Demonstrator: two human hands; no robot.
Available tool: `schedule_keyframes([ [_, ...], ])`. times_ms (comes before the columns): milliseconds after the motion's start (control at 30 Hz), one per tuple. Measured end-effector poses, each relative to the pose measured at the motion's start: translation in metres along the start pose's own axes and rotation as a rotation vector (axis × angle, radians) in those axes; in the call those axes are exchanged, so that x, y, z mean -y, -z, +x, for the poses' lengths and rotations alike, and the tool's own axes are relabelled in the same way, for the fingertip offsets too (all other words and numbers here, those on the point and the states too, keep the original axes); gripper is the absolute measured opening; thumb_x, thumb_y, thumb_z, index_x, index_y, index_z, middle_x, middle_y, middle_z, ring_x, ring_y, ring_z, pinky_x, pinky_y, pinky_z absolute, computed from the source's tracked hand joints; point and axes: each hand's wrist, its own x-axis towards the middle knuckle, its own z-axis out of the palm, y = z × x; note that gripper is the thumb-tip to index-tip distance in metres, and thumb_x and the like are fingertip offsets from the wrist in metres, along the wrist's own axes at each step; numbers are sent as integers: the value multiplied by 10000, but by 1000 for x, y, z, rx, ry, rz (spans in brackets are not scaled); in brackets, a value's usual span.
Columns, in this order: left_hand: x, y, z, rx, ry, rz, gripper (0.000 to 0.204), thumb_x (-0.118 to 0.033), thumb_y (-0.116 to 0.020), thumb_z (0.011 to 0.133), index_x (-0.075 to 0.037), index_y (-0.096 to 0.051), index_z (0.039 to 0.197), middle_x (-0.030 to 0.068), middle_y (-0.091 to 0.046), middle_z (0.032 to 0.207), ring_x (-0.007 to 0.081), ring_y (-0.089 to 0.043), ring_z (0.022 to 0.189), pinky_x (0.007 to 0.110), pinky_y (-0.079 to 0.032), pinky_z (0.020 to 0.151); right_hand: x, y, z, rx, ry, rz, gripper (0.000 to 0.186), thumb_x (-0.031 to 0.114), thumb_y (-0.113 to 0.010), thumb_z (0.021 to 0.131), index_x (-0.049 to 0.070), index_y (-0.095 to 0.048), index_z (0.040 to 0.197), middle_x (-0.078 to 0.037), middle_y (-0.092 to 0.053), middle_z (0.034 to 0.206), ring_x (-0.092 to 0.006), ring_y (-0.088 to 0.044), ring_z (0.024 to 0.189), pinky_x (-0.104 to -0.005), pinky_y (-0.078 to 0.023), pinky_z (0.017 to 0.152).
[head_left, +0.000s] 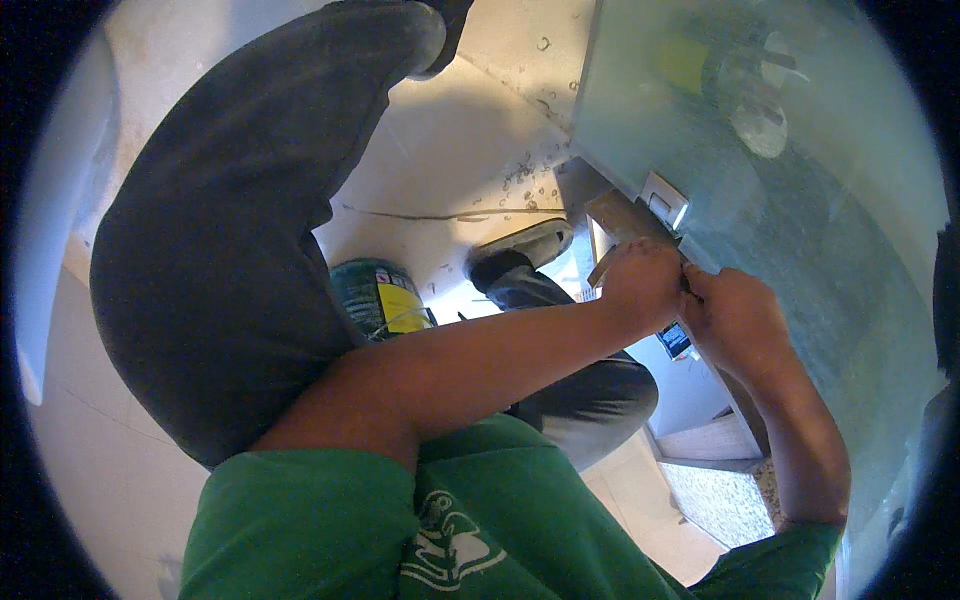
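Observation:
My two closed hands meet at the edge of a pale green wall (840,200) on the right. My left hand (640,280) is curled with its back toward me, its arm reaching across my body. Against it sits my right hand (735,310), fingers bent and thumb pressed in. A small dark piece shows between them, mostly covered by the fingers, so its kind cannot be made out. Just beyond the left hand a brown strip (618,215) runs along the wall's edge. A white switch or socket plate (664,200) is fixed beside that strip.
A dark green bucket (352,290) with a yellow label stands by my bent leg (230,220). My shoe (530,245) rests on the tiled floor near scattered debris (530,180). Below my hands is a pale box-like unit (690,385) with a wooden edge.

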Motion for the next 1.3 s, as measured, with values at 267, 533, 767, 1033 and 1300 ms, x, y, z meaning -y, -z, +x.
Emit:
schedule_keyframes([
  [267,10,4,3,116,90,-105,252,-233,-689,802,-45,-723,966,229,-719,989,413,-717,927,501,-550,926,0,-12,19,81,36,-18,255,205,-601,890,60,-720,1062,-214,-723,890,-412,-715,830,-545,-563,752],
  [533,44,-11,13,109,68,-43,263,-210,-670,839,-4,-683,1002,254,-688,1099,427,-691,1041,506,-579,888,6,-43,45,-74,102,-20,189,122,-592,869,19,-743,918,-228,-741,881,-414,-736,812,-528,-589,746],
  [767,36,-9,9,59,170,-140,261,-215,-681,834,-3,-644,983,251,-699,1046,430,-686,1050,516,-569,906,7,-36,46,-45,120,-11,171,111,-613,846,18,-753,880,-227,-743,880,-408,-741,820,-525,-592,750],
  [1033,51,-14,15,51,84,-75,264,-214,-696,819,16,-668,946,257,-723,988,431,-712,980,515,-584,871,8,-37,55,-58,126,-1,185,109,-610,844,10,-763,875,-231,-744,875,-413,-744,810,-517,-598,747],
  [1300,49,2,17,149,158,-102,296,-226,-679,826,29,-667,975,277,-698,1037,433,-695,1014,495,-580,903,11,-40,63,-57,144,0,206,112,-597,857,6,-770,887,-238,-743,871,-411,-744,810,-518,-596,756],
])
